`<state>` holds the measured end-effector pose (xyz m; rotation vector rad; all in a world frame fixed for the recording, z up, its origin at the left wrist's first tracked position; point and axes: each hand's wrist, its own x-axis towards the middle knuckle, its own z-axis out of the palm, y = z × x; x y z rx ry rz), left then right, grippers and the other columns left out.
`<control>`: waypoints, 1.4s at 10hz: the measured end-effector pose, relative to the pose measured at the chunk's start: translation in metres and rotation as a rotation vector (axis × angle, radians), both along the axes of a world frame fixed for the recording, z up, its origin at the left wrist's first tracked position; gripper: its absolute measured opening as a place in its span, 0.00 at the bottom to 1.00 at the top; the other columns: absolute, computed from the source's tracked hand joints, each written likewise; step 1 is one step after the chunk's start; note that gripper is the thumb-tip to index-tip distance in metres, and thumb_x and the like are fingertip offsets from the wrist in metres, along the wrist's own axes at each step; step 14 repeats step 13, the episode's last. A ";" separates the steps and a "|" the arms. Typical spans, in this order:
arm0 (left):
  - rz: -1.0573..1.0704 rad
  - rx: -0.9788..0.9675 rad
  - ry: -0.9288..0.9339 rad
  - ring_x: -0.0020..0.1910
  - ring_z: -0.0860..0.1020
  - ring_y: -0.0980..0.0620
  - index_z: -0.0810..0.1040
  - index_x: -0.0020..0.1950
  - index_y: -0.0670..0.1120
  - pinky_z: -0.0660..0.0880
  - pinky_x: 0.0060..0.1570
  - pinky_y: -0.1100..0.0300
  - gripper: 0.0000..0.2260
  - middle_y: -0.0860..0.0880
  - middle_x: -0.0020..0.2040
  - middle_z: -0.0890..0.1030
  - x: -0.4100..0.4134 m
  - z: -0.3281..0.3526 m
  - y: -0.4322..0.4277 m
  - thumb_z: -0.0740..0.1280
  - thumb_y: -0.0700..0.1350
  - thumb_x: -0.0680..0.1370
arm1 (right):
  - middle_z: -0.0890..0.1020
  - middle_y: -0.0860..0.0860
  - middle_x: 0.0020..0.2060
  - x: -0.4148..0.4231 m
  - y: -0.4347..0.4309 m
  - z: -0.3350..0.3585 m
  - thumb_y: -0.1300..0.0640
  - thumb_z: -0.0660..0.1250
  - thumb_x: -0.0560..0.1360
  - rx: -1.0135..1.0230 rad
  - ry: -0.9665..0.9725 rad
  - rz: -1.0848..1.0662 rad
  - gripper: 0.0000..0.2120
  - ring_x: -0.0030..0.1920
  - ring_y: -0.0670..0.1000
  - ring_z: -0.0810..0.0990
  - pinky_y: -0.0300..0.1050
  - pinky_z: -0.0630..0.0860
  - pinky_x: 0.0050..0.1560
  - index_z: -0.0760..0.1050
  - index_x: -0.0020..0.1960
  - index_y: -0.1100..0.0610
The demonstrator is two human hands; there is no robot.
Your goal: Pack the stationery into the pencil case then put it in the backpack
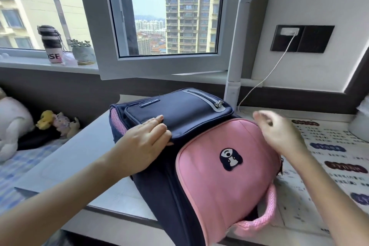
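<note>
A navy and pink backpack (215,166) lies flat on the desk, front side up, its pink handle toward me. My left hand (143,142) rests flat on the navy front pocket, fingers straight. My right hand (279,132) hovers at the far right edge of the pink panel, blurred, fingers loosely curled; whether it pinches a zipper pull I cannot tell. No pencil case or stationery is in sight.
A printed sheet (329,158) covers the desk to the right. A white fan pole (233,78) and a charging cable (265,78) stand behind the bag. On the windowsill sit a bottle (52,46) and a plant pot (82,54). Plush toys (58,122) lie at left.
</note>
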<state>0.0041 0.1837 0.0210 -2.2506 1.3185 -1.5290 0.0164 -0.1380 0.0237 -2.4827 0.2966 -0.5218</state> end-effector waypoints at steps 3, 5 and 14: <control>0.261 0.034 0.069 0.22 0.70 0.48 0.71 0.32 0.42 0.66 0.20 0.58 0.13 0.46 0.29 0.72 -0.036 0.024 0.001 0.61 0.43 0.77 | 0.58 0.53 0.75 -0.106 0.037 -0.047 0.26 0.58 0.61 0.299 0.279 0.154 0.54 0.73 0.55 0.61 0.54 0.60 0.71 0.38 0.76 0.49; 0.425 0.066 0.056 0.21 0.69 0.48 0.71 0.31 0.44 0.62 0.21 0.61 0.11 0.48 0.29 0.72 -0.060 0.035 0.018 0.66 0.44 0.74 | 0.61 0.47 0.74 -0.067 0.057 -0.041 0.43 0.73 0.66 0.490 0.119 0.362 0.48 0.71 0.48 0.64 0.45 0.62 0.70 0.49 0.77 0.52; 1.031 -0.050 0.431 0.47 0.80 0.45 0.78 0.52 0.45 0.70 0.37 0.59 0.07 0.46 0.50 0.78 0.024 0.038 0.017 0.64 0.43 0.76 | 0.78 0.53 0.62 0.023 0.137 -0.035 0.44 0.61 0.77 0.350 -0.003 0.509 0.18 0.65 0.53 0.73 0.55 0.67 0.67 0.75 0.63 0.50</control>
